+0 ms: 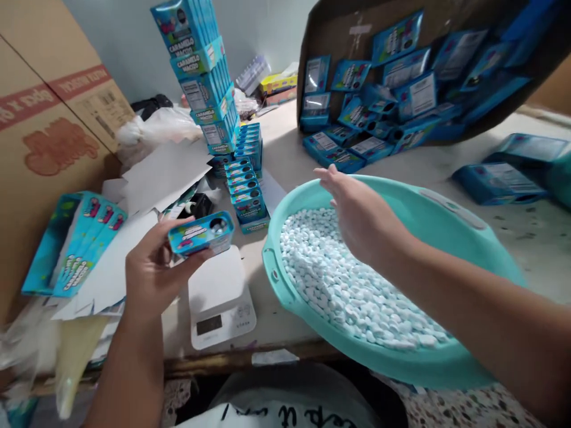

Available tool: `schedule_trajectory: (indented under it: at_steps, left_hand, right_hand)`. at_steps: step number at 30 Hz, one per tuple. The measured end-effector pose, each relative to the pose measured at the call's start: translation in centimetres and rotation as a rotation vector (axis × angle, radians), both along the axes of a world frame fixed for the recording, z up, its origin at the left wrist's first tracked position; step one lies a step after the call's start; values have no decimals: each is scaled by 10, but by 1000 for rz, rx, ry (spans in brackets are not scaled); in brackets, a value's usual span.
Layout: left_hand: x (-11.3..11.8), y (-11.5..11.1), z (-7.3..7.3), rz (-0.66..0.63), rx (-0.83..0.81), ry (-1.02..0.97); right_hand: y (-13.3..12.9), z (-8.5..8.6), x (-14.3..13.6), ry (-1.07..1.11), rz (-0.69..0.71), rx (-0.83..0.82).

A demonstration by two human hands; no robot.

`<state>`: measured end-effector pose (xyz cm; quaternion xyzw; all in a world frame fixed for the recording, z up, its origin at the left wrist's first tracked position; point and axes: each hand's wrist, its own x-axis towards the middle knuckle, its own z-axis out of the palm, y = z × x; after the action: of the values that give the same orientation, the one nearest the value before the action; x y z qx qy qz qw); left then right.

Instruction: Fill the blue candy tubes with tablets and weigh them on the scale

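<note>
as the left hand (pixel 149 276) clasped a small blue candy box (pixel 201 233) by its long edges, thumb underneath and fingers curled over the far side, the box sat level above a white kitchen scale (pixel 220 300) at the near edge of the table (pixel 530 238). the right hand (pixel 357 217) hovered flat and open, fingers together and holding nothing, just over a heap of pale blue-white candy pieces (pixel 348 285) in a teal plastic basin (pixel 388 362) tilted toward the person. the box looked like thin printed card, light and easily dented, with a round opening in its top face; a hold across the narrow sides seemed safest, since squeezing the wide faces would likely buckle it. the candies appeared small, hard and smooth, apt to roll and slip through loose fingers, so a cupped scoop would probably serve better than a pinch. to the left lay flat unfolded box blanks (pixel 78 244) against a brown carton (pixel 49 119); farther off, a row of filled boxes (pixel 245 187) ran away from the scale toward a tall leaning stack of boxes (pixel 203 71). at far right, a tipped cardboard tray (pixel 357 27) spilled more blue boxes onto the table
</note>
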<state>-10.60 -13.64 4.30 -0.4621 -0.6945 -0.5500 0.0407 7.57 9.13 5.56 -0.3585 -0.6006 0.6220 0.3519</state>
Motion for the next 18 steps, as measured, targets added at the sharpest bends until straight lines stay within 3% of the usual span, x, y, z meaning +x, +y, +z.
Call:
schedule_trajectory:
  at_steps: [3,5,8,11,14,16,18]
  left_hand:
    - [-13,-27,-24,117,-42,-156]
    - [-18,-37,-40,126,-86,-243]
    - [-26,-46,-59,66,-124,-334]
    - [-35,-50,-69,-57,-48,-369]
    - [-41,-52,-75,-119,75,-374]
    - [-40,-53,-78,-85,127,-390]
    - [-36,-53,-80,-42,153,-410]
  right_hand:
    - [-5,4,1,8,36,6]
    - [-6,5,2,-3,43,15]
    - [-5,1,2,-41,94,-1]
    - [1,-7,3,-71,138,29]
    - [8,-20,5,-254,266,234]
    - [10,-32,8,-428,479,447]
    - [11,-47,9,-460,568,521]
